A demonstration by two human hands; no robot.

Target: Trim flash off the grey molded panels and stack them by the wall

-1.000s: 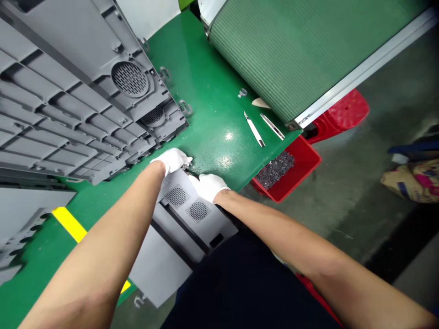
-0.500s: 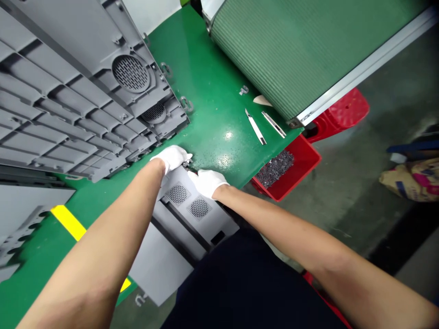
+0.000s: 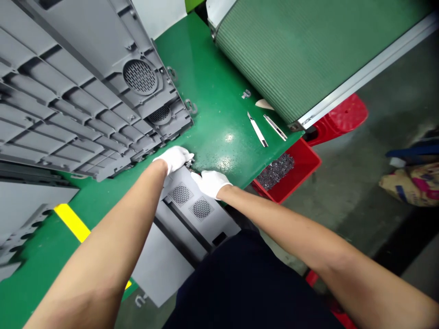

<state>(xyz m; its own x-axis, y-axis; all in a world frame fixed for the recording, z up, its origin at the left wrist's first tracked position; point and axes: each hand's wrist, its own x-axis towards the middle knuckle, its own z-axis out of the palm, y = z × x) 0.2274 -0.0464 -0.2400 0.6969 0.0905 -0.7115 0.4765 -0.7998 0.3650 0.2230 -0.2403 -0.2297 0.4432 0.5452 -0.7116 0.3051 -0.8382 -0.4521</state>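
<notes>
A grey plastic panel (image 3: 171, 263) with two square vent grilles lies over the table's near edge, against my body. My left hand (image 3: 174, 158), in a white glove, curls its fingers at the panel's far end, by a small grey projection. Close by on the right, my gloved right hand (image 3: 211, 183) is closed, its fingertips pointing at that same end. A small dark thing shows at its fingertips; what it is I cannot make out.
A large ribbed grey panel (image 3: 113, 29) stands at left. On the green table (image 3: 212, 130) lie a white-handled knife (image 3: 257, 130), a slim white-edged tool (image 3: 275, 127) and dark scraps. A red bin (image 3: 305, 168) holds grey scraps. Beyond is a green conveyor belt (image 3: 291, 50).
The view has shifted slightly, so most things appear a little further right and lower. Both hands stay at the panel's far end, with hardly any change in their grip.
</notes>
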